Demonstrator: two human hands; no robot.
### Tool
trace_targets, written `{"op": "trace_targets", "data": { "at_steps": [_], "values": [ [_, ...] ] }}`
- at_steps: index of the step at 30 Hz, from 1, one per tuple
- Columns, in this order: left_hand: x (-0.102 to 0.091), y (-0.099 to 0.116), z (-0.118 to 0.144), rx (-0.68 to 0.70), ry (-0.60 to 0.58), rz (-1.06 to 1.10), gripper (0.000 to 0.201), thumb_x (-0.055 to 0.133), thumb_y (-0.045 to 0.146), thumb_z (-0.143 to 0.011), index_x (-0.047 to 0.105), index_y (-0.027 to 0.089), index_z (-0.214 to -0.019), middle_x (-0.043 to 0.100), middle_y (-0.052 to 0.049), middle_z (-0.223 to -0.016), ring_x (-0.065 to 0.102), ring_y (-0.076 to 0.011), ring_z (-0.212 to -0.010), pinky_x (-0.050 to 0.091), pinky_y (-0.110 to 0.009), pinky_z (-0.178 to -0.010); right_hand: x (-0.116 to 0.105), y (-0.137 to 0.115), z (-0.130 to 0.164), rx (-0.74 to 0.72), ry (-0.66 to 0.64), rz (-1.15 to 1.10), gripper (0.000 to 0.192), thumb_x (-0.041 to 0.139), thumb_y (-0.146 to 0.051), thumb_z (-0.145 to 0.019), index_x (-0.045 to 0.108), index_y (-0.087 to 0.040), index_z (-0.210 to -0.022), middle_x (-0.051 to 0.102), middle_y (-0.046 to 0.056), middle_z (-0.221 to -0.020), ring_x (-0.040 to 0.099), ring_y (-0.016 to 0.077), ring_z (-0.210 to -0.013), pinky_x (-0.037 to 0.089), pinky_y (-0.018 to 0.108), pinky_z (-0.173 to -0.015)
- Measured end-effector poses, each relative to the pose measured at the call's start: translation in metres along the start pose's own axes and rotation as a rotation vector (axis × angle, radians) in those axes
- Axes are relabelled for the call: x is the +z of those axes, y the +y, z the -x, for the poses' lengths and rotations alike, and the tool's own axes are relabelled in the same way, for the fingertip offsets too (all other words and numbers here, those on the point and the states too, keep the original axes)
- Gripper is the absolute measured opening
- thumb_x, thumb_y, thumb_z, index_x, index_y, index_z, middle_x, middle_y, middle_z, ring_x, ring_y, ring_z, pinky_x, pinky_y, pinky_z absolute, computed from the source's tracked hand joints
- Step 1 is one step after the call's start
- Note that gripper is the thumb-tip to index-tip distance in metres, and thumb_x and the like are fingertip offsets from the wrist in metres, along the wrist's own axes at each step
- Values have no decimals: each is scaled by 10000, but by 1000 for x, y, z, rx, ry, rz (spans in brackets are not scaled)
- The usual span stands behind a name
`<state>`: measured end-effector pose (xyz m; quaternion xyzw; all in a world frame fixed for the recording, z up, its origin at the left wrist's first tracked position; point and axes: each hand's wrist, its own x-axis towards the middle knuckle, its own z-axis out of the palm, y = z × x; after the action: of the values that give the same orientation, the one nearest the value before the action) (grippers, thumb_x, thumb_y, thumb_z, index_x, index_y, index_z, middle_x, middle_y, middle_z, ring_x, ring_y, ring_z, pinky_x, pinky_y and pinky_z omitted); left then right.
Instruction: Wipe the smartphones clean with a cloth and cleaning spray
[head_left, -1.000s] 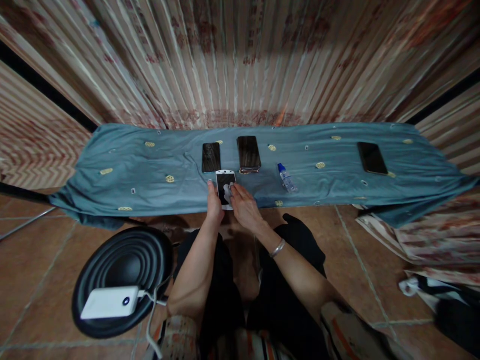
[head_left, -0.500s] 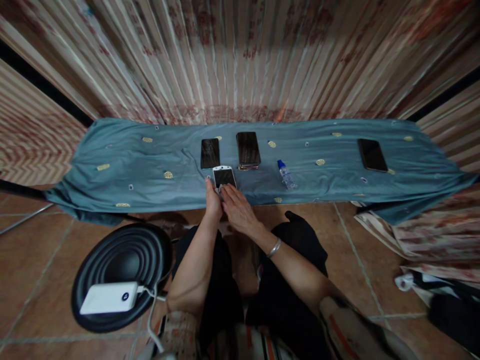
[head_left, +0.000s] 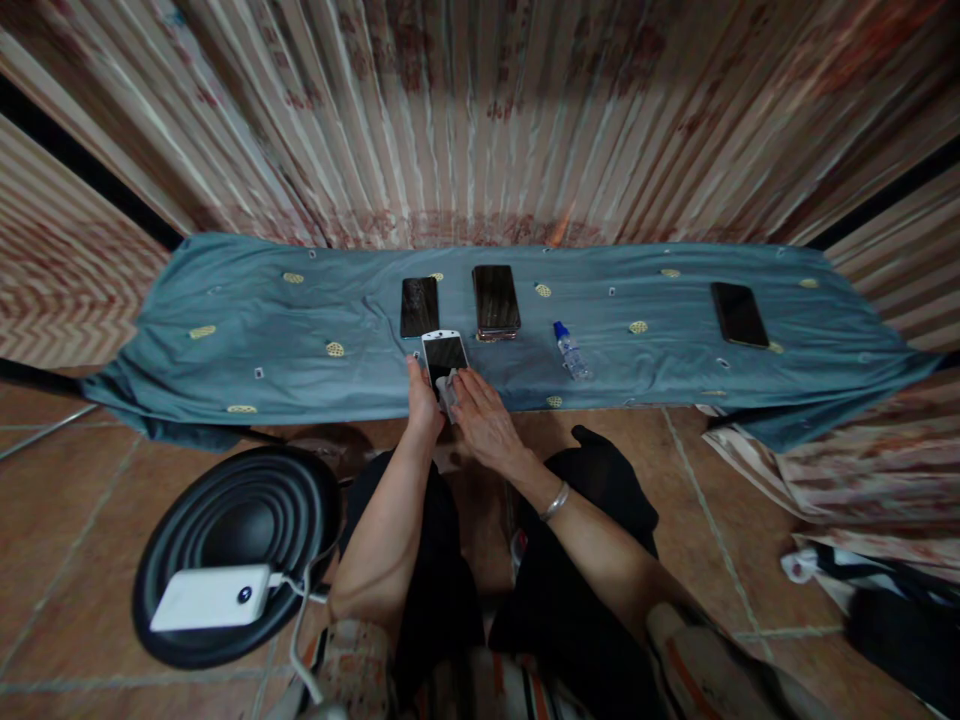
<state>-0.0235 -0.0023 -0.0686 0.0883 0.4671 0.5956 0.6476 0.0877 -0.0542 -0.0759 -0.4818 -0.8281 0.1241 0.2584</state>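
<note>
Sitting before a low table [head_left: 247,350] covered with a blue-grey cloth, the person holds a white phone [head_left: 444,352] at the near edge, about the middle of its length. The left hand [head_left: 422,400] grips the phone by its left side, fingers closed around it. The right hand [head_left: 480,418] presses a small pale wipe [head_left: 448,388] onto the lower part of the dark screen, fingers bent over the wipe; a bracelet [head_left: 556,500] sits on that wrist.

Just behind the white phone, two dark phones [head_left: 420,306] [head_left: 496,300] lie flat side by side, toward the far edge. A small bottle [head_left: 571,351] with a blue cap lies on its side to the right of them. A third dark phone [head_left: 739,314] lies well apart, near the right end.

On the floor at left, a white power bank [head_left: 210,598] rests on a black round stool [head_left: 240,520], a cable coming out of it.
</note>
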Motion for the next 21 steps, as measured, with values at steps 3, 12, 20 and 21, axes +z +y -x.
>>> {"op": "trace_targets", "data": {
  "at_steps": [3,12,20,21],
  "values": [
    [0,1,2,5,-2,-24,669,262,638,-949,695,141,-831,739,-104,-733,734,-222,-927,547,-313,-892,1,-8,-2,-26,-19,-3,485,381,-201,-987,471,-23,-1430,455,205,-1510,344,276,-1462,331,473,-1205],
    [2,0,4,31,-30,-19,651,321,658,-930,696,141,-800,752,-108,-782,729,-213,-945,539,-282,-887,-3,-13,-7,28,-21,-38,486,455,-208,-963,500,-9,-1404,481,209,-1488,373,278,-1445,315,445,-1214],
    [7,4,11,6,-22,-14,663,256,631,-953,693,160,-790,751,-101,-780,731,-206,-932,557,-279,-853,-6,2,-4,46,21,-104,474,393,-223,-980,513,-39,-1399,494,193,-1481,401,259,-1427,331,446,-1204],
    [8,4,11,4,-22,-12,669,259,642,-947,696,159,-795,752,-105,-794,731,-210,-936,559,-279,-848,-6,4,-4,54,30,-107,473,392,-233,-982,511,-57,-1405,495,187,-1482,401,257,-1427,336,457,-1201]
  ]
}}
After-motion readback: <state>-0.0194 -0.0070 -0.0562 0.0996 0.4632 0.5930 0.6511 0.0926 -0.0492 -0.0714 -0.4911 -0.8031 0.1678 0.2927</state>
